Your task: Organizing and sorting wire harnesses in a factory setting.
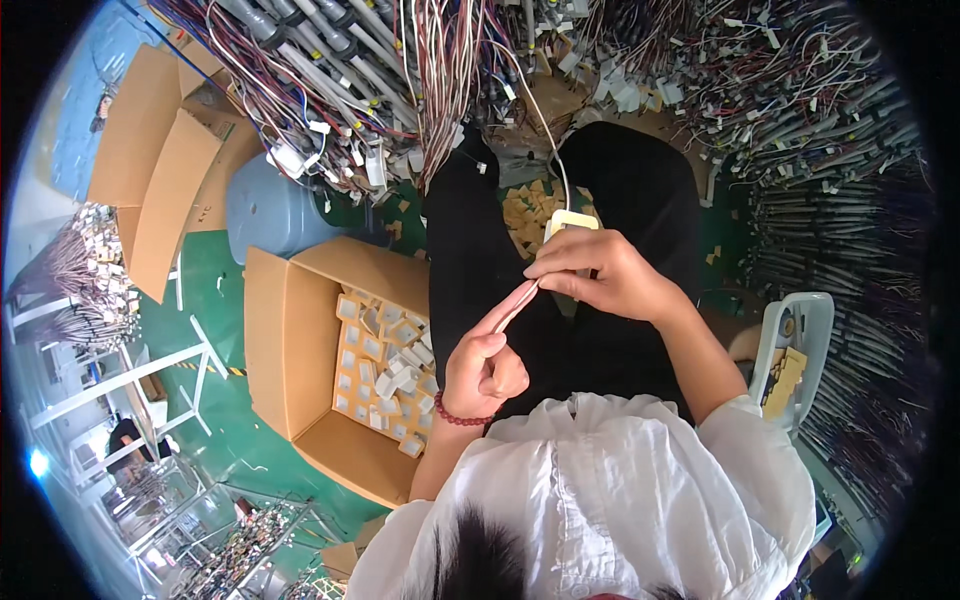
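Note:
My right hand (pixel 610 275) is closed in a pinch, thumb against fingers, on one end of a thin pale strip (pixel 515 308); whether it is wire or tape I cannot tell. That strip runs along the stretched index finger of my left hand (pixel 482 372), whose thumb and other fingers are curled in around it. Just beyond my right fingers sits a pale yellow and white flat piece (pixel 573 219), partly hidden by that hand. A white cable (pixel 548 130) rises from it toward the hanging bundles. Both hands are above my dark-trousered lap.
An open carton (pixel 290 340) at my left holds many white and yellow pieces. Behind it stand a blue plastic stool (pixel 265 210) and another carton (pixel 150 170). Cable bundles (pixel 340 60) hang ahead and on the right. A clear bin (pixel 815 350) is at my right. Yellow scraps (pixel 530 215) lie between my legs.

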A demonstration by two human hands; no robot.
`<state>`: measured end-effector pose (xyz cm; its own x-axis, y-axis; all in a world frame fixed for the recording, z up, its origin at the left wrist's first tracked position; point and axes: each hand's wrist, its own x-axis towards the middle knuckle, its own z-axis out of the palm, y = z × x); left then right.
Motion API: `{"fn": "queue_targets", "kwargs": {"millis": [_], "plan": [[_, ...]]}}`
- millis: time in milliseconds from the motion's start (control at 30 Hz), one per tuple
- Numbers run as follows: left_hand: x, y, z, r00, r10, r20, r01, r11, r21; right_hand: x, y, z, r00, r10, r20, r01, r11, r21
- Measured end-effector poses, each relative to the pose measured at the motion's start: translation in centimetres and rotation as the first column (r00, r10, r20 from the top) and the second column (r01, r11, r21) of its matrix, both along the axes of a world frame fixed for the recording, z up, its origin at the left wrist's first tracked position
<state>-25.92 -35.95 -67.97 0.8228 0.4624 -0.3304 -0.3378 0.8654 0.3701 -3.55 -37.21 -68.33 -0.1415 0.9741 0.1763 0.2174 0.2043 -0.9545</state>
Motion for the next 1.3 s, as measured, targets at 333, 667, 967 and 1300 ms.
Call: {"fn": "queue_targets", "kwargs": {"millis": [333, 667, 967, 1300], "plan": [[-0.3, 0.4, -0.4, 0.997, -0.073, 0.015, 0.071, 0.989, 0.134, 0.3, 0.0, 0.4, 1.000, -0.009, -0.001, 0.009, 0.999, 0.054], [1.2, 1.3, 0.2, 0.891, -0.169, -0.421, 0.392, 0.754, 0.527, 1.3, -2.0, 0.2, 0.937, -0.121, 0.327, 0.046, 0.972, 0.230], [3.9, 2.9, 1.3, 0.735, 0.402, -0.546, 0.638, -0.137, 0.758, -1.5, -5.5, -0.9, 0.773, -0.413, 0.481, 0.211, 0.883, 0.420], [7.3, -0.1, -2.4, 0.645, 0.189, -0.741, 0.677, 0.309, 0.668, -0.4, -9.1, -2.5, 0.671, -0.506, 0.542, 0.347, 0.860, 0.373]]}}
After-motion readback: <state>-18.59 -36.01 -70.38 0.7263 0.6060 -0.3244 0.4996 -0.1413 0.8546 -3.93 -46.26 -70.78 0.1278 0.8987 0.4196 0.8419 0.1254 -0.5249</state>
